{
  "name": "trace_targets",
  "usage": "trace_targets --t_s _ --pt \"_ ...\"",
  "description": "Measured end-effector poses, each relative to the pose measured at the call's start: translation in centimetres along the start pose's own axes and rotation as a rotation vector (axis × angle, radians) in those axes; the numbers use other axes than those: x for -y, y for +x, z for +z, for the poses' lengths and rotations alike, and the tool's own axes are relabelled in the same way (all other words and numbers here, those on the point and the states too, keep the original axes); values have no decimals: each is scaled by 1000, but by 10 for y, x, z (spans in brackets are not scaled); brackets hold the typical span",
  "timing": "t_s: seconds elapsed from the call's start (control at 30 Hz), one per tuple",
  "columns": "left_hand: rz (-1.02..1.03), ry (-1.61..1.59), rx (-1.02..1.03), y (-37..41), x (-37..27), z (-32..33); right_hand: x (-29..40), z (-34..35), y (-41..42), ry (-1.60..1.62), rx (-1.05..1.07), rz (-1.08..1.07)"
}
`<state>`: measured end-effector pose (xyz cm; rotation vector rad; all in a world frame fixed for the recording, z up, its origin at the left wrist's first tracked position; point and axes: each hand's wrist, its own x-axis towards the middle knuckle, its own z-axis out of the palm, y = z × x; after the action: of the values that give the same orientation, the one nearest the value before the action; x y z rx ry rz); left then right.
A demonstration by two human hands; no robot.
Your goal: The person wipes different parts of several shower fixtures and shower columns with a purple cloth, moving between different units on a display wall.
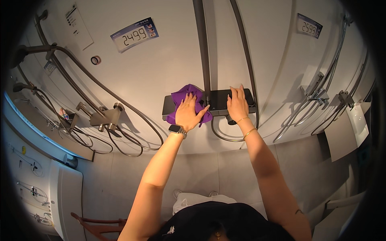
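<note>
My left hand lies with spread fingers on a purple cloth, pressing it flat on the left part of a dark shower shelf unit mounted on the wall. My right hand rests on the right part of the same unit, fingers on its top, with no cloth under it. A dark vertical shower pipe rises from the unit between my hands. Below the unit, near my right wrist, sits a round dark knob. A dark shower hose runs down on the right and loops under the unit.
Shower mixers with hoses hang on the wall at left and at right. Price cards and a roll of tape are on the wall. A reddish-brown chair stands lower left, beside a white basin or tub.
</note>
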<state>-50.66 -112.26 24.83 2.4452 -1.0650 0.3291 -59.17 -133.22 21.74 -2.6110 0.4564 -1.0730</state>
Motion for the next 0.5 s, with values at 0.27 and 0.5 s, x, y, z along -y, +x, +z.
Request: trace_targets --t_s 0.27,0.5 --pt "167 -51 82 -8 2 -2 0 -1 0 -10 -3 24" --pt "-156 -215 80 -20 74 -49 2 -2 -2 -10 -49 14"
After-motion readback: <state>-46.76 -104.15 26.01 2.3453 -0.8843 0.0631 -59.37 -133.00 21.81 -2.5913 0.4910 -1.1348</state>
